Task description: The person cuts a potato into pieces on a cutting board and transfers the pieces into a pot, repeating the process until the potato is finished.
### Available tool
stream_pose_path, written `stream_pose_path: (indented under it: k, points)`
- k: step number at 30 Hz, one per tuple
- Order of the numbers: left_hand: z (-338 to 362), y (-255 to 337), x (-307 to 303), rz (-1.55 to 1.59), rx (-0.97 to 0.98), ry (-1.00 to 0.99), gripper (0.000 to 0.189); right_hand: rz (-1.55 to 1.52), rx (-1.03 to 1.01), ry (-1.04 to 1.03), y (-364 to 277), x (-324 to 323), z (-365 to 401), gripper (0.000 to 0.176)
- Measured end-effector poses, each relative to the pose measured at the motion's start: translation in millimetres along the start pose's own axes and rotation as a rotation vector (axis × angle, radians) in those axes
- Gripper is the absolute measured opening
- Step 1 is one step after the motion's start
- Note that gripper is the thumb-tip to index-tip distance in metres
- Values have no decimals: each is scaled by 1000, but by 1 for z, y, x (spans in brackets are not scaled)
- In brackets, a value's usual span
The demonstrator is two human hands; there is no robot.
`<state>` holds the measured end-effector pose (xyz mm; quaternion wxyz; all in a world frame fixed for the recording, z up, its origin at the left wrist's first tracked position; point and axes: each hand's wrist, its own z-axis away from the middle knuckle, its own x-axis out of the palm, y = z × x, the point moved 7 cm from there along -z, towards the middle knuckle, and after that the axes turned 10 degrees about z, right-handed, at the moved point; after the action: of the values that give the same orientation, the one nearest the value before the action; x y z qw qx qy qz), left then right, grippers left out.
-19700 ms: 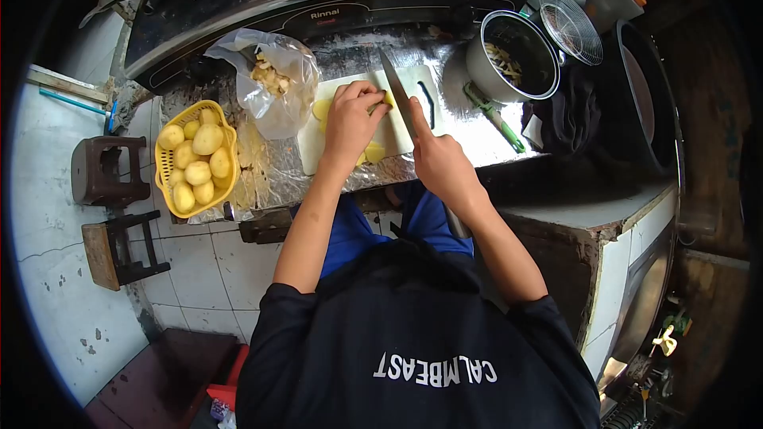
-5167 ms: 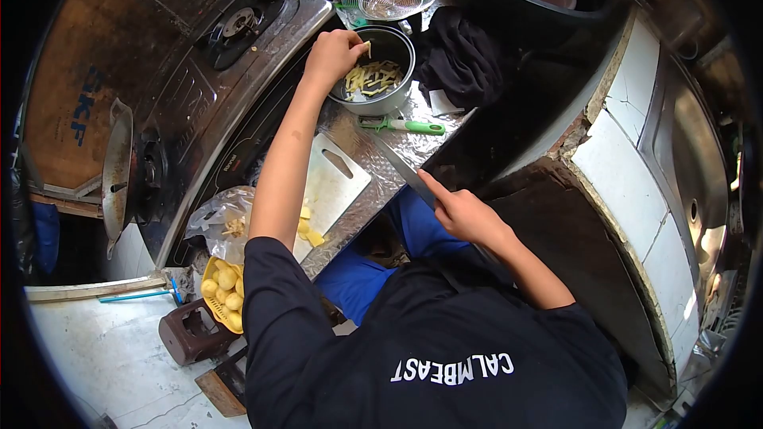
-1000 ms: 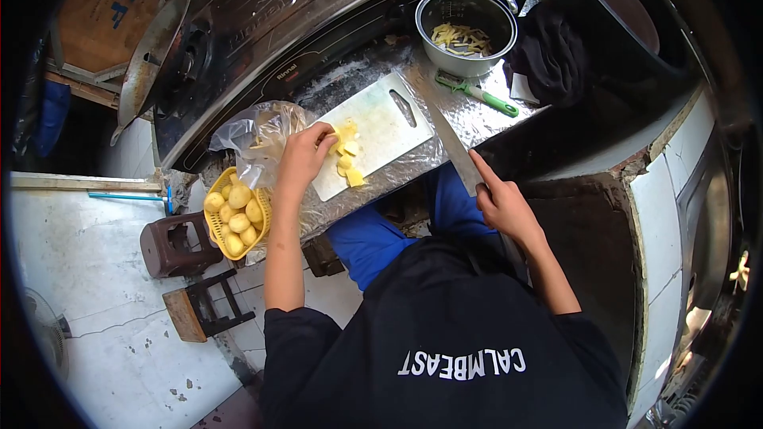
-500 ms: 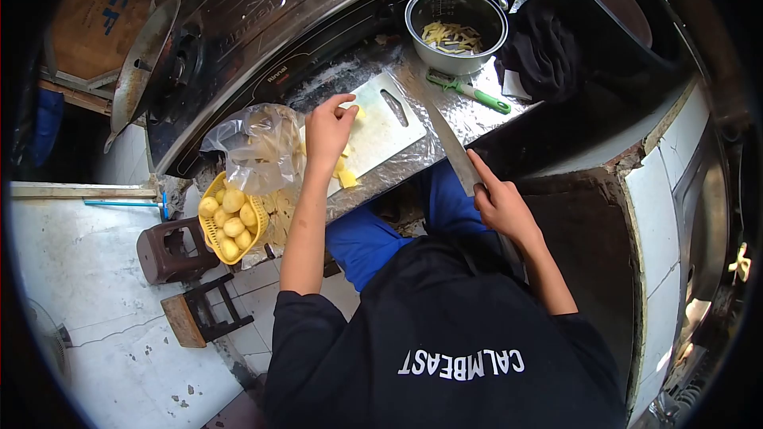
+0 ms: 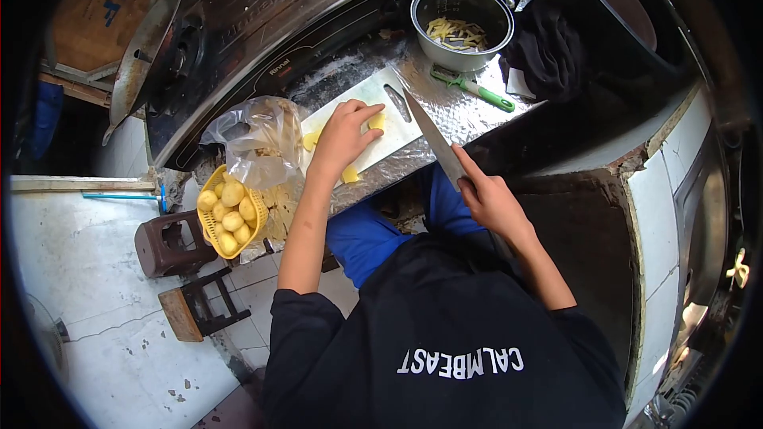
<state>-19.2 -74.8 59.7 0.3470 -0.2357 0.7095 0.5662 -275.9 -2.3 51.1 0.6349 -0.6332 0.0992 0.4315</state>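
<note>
My left hand (image 5: 347,137) is over the white cutting board (image 5: 405,135), its index finger and thumb on either side of a pale yellow potato slice (image 5: 376,121). The remaining fingers are partly hidden. Another potato piece (image 5: 310,141) lies left of this hand, and one more (image 5: 350,174) is by the board's near edge. In my right hand (image 5: 489,200) is a large knife (image 5: 433,137), gripped at the handle. Its wide blade slants up and left beside the board's right end, apart from the slice.
Peeled potatoes (image 5: 229,205) fill a yellow basket (image 5: 208,226) at left, near a clear plastic bag (image 5: 254,139). Behind the board stand a pot (image 5: 457,58) holding potato strips, a green-handled peeler (image 5: 485,94) and a dark cloth (image 5: 544,52). A stove (image 5: 262,16) runs along the back.
My left hand has shifted right along the board, its thumb and index finger now farther apart around the slice. The knife has moved slightly left and up, nearer the board.
</note>
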Motion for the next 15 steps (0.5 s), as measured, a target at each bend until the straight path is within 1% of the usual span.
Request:
stream_pose_path:
  k: [2, 4, 5, 7, 8, 9, 10, 13, 15]
  points:
    - [1, -6, 7, 10, 1, -15, 41, -15, -63, 10, -11, 4, -6, 68]
    - [2, -9, 3, -72, -4, 57, 40, 20, -67, 6, -21, 6, -10, 67]
    - [5, -11, 5, -71, -9, 62, 40, 63, -81, 10, -24, 8, -13, 68]
    - [10, -11, 2, -90, -83, 185, 39, 111, -103, 7, -29, 17, -19, 68]
    - [13, -10, 4, -88, -88, 192, 39, 182, -138, 21, -32, 21, -23, 70]
    - [16, -7, 3, -108, -63, 264, 36, 254, -171, 36, -38, 24, -26, 71]
    - [20, -5, 3, -125, -37, 333, 34, 261, -172, 33, -42, 25, -28, 71]
    - [28, -15, 4, -93, -101, 318, 32, 379, -199, -19, -57, 33, -34, 75]
    - [31, -16, 2, -57, -92, 359, 30, 412, -198, -39, -58, 42, -38, 76]
